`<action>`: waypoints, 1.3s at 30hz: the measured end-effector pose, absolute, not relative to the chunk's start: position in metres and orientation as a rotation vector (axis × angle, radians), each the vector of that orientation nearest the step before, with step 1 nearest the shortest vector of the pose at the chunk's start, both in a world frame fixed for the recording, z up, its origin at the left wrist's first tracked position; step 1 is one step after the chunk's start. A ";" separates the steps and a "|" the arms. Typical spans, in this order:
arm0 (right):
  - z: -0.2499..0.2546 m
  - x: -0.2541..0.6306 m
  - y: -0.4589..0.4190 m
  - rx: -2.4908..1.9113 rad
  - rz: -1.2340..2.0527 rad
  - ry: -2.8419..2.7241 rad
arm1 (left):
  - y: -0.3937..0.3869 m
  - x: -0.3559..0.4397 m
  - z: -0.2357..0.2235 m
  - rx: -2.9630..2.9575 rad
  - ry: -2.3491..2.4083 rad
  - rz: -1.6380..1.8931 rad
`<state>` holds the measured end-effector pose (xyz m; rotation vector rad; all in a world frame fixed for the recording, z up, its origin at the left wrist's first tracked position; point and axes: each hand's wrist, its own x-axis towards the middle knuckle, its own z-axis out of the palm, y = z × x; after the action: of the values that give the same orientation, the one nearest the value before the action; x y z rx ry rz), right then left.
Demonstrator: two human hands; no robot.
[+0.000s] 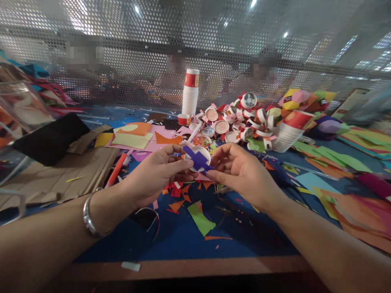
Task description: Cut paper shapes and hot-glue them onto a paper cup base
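Note:
Between both hands, above the blue table, is a round white paper cup base (205, 151) with purple paper strips (199, 158) crossing over it. My left hand (165, 165) pinches its left side, thumb on the front and fingers behind. At the right edge, my right hand (233, 167) has its thumb and fingers closed around the end of a purple strip. The far side of the cup base is hidden from me. Below the hands lie a green paper piece (201, 219), orange scraps (177, 206) and dark scissors (233, 211), which are dim and partly blurred.
A tall stack of paper cups (190, 95) stands at the back, with a pile of cut cup bases (221, 126) beside it. Another cup stack (291, 132) leans at right. Cardboard (61, 175) lies left, coloured paper sheets (357, 203) right. A perforated metal screen (137, 53) rises behind.

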<state>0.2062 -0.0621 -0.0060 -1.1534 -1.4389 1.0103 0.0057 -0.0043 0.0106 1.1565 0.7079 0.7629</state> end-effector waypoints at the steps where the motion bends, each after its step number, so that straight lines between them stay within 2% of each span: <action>1: -0.006 0.206 -0.062 -1.148 1.007 -1.437 | -0.004 0.006 0.011 1.144 0.693 0.771; 39: -0.006 0.206 -0.064 -1.151 1.166 -1.382 | -0.003 0.003 0.005 1.369 0.812 0.706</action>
<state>0.2056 -0.0645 -0.0059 -1.1509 -1.3822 1.1663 0.0028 -0.0035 0.0051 1.3688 0.8119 0.7065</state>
